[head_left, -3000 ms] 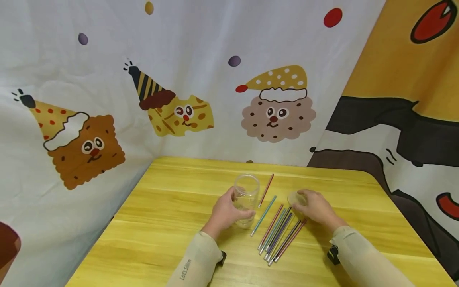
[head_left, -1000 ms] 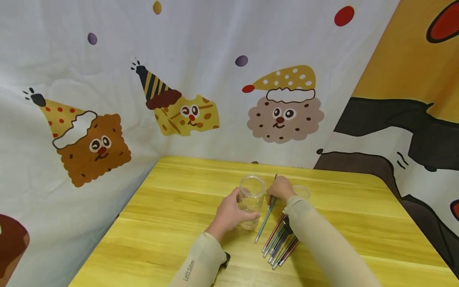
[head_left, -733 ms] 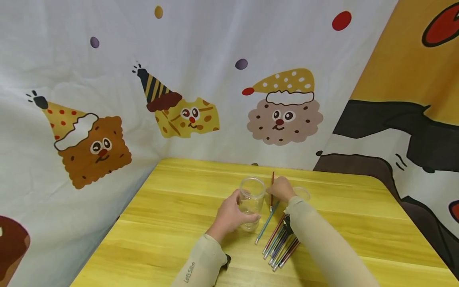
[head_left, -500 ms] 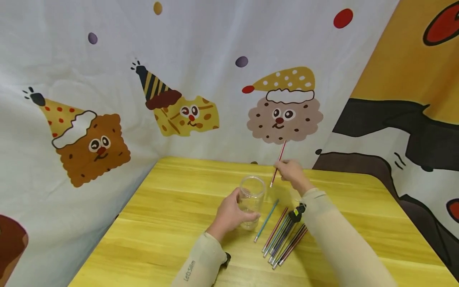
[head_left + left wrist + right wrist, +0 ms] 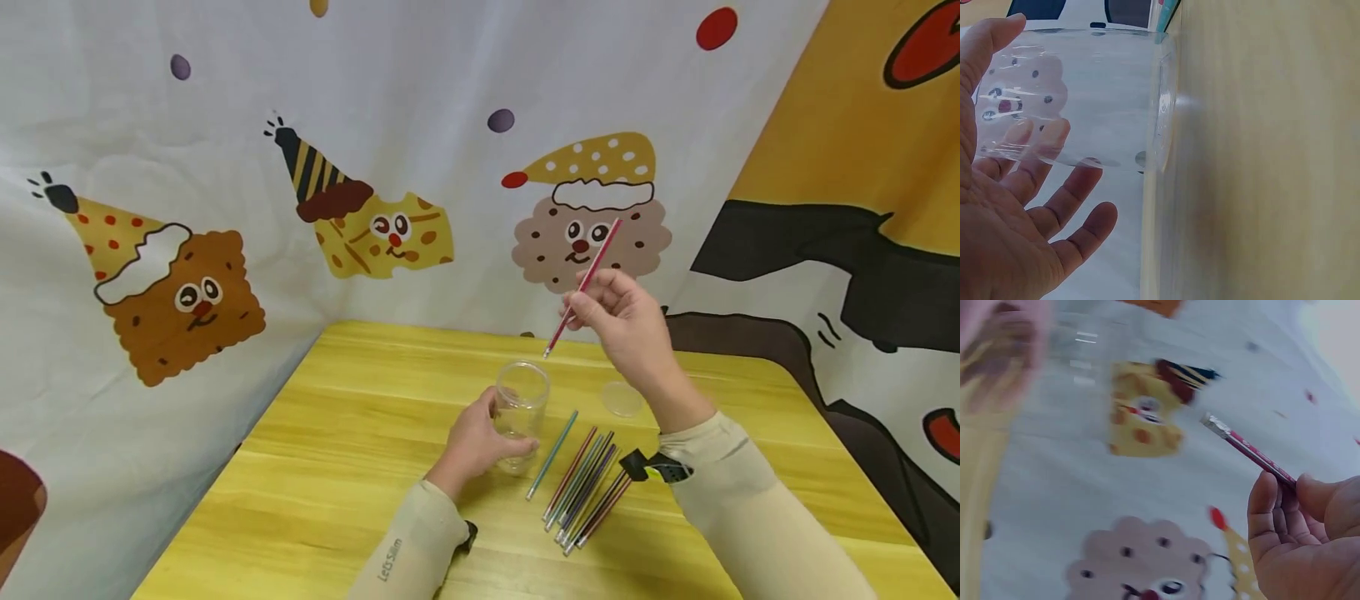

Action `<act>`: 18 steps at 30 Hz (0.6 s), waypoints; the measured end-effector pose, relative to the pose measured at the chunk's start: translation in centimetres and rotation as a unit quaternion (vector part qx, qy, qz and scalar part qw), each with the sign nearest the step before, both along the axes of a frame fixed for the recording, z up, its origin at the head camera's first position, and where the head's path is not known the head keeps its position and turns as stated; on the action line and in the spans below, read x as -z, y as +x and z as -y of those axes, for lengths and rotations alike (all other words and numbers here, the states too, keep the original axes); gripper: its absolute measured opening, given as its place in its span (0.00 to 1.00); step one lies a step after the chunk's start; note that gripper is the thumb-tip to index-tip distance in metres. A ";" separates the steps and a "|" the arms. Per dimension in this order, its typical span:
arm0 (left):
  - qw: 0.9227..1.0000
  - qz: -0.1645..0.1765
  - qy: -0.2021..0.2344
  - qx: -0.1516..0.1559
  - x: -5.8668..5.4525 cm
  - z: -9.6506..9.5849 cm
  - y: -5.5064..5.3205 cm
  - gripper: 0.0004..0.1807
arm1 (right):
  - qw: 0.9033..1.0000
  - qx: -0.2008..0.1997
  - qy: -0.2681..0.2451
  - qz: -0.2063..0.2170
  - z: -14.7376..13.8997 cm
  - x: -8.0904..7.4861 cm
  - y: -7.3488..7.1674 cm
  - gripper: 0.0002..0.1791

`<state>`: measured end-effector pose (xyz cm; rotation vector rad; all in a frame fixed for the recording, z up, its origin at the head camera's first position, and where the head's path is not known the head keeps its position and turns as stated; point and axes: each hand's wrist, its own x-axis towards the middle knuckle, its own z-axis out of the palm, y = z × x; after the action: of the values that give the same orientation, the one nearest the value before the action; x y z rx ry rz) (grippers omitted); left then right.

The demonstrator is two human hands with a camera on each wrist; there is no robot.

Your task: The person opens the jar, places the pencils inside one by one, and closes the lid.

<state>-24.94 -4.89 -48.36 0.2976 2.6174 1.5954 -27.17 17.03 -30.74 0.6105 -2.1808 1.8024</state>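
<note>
1. Clear, plastic-looking walls mark out the cup [image 5: 522, 408] in the head view; it stands upright on the table [image 5: 300, 500], between the thumb and fingers of the left hand [image 5: 480, 442]. Above and right of those fingers, the right hand [image 5: 636, 333] pinches a red pencil [image 5: 602, 254], tilted, its metal-banded end below the fingers and near the cup's rim. Right of the left fingers lie a blue pencil [image 5: 552, 454] and a pencil bunch [image 5: 588, 492]; a clear disc [image 5: 622, 399] lies below the right fingers. Lettering on the left sleeve [image 5: 408, 537] seems to read "Let's Sillim".

2. From the left wrist, the thumb rests on one side of the cup and the fingers sit apart on the other. It should prove light, smooth and rather slippery, its thin wall likely to dent if squeezed; a gentle hold round the middle suits it. No label shows on it.

3. From the right wrist, thumb and forefinger pinch the red pencil, with the metal band beyond the fingertips. Stiff and light, it should hold best by the mid-shaft. Small marks along the barrel are too blurred to read.
</note>
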 end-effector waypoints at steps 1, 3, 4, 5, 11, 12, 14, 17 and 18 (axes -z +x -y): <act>1.000 -0.002 0.001 0.000 0.0 0.0 0.0 0.41 | 1.000 -0.003 0.025 -0.001 0.5 0.6 0.1 0.13; 1.000 -0.006 0.001 0.004 0.1 0.1 0.0 0.41 | 0.997 -0.003 0.075 -0.001 1.3 2.1 0.1 0.14; 1.000 -0.006 0.002 0.005 0.2 0.0 0.0 0.41 | 0.996 -0.007 0.093 0.004 1.5 2.9 0.1 0.14; 1.000 -0.006 0.002 0.006 0.2 0.0 0.0 0.41 | 0.994 -0.010 0.109 0.011 1.7 3.7 0.1 0.14; 1.000 -0.004 0.003 0.004 0.2 0.0 0.0 0.39 | 0.987 -0.007 0.158 0.023 2.3 5.8 0.4 0.12; 1.000 -0.005 0.002 0.003 0.1 0.0 0.0 0.39 | 0.987 -0.006 0.160 0.019 2.3 5.9 0.4 0.12; 1.000 -0.007 0.001 0.001 0.1 0.1 -0.1 0.39 | 0.987 -0.009 0.157 0.013 2.4 5.8 0.4 0.13; 1.000 -0.008 -0.001 0.002 0.0 0.1 -0.1 0.39 | 0.986 -0.008 0.165 0.012 2.4 5.7 0.5 0.16; 1.000 -0.008 -0.001 0.003 0.0 0.2 -0.1 0.39 | 0.986 -0.007 0.169 0.013 2.3 5.7 0.5 0.17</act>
<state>-25.00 -5.04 -48.41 0.3195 2.6261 1.5952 -26.65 14.68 -36.43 0.6754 -2.5280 1.4615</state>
